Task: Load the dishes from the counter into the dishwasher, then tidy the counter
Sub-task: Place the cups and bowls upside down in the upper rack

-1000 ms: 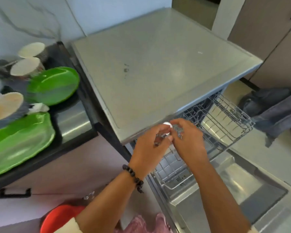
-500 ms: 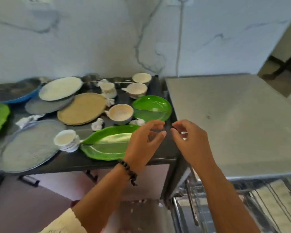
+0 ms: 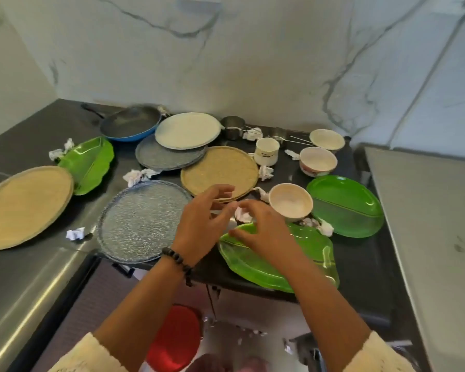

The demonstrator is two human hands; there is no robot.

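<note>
Closest to the camera there's a red round thing (image 3: 176,342) down on the floor, too blurry to say what it is. Cream knit sleeves (image 3: 89,355) at the bottom edge, a dark bead bracelet (image 3: 176,260) on the left wrist.

Both hands are up over the front edge of the table (image 3: 360,264), which is dark and shiny. Left hand (image 3: 202,224) is loosely open, fingers curled a bit, nothing in it as far as I can see. Right hand (image 3: 263,229) is motion-blurred, fingers bent down over the leaf-shaped green tray (image 3: 306,256) at the table edge; can't tell if it's actually gripping anything. A crumpled paper scrap (image 3: 242,214) sits right between the fingertips.

Just left of the hands is a speckled grey plate (image 3: 140,221), right is a white bowl (image 3: 290,201) and an oval green tray (image 3: 345,205). Behind those, a woven tan plate (image 3: 219,170), another tan plate (image 3: 22,205) far left on a steel surface (image 3: 24,277), a second leaf tray (image 3: 89,162), more paper wads scattered around.

Further back: a white cup (image 3: 266,151) with some dark squiggly writing I can't read, two more bowls (image 3: 318,160), a white plate (image 3: 187,130) stacked over a grey plate (image 3: 167,158), a blue pan (image 3: 130,123), metal measuring cups (image 3: 232,126).

Wall (image 3: 226,49) is white marble with grey veins. The pale flat surface (image 3: 427,210) on the right stands beside the table.
</note>
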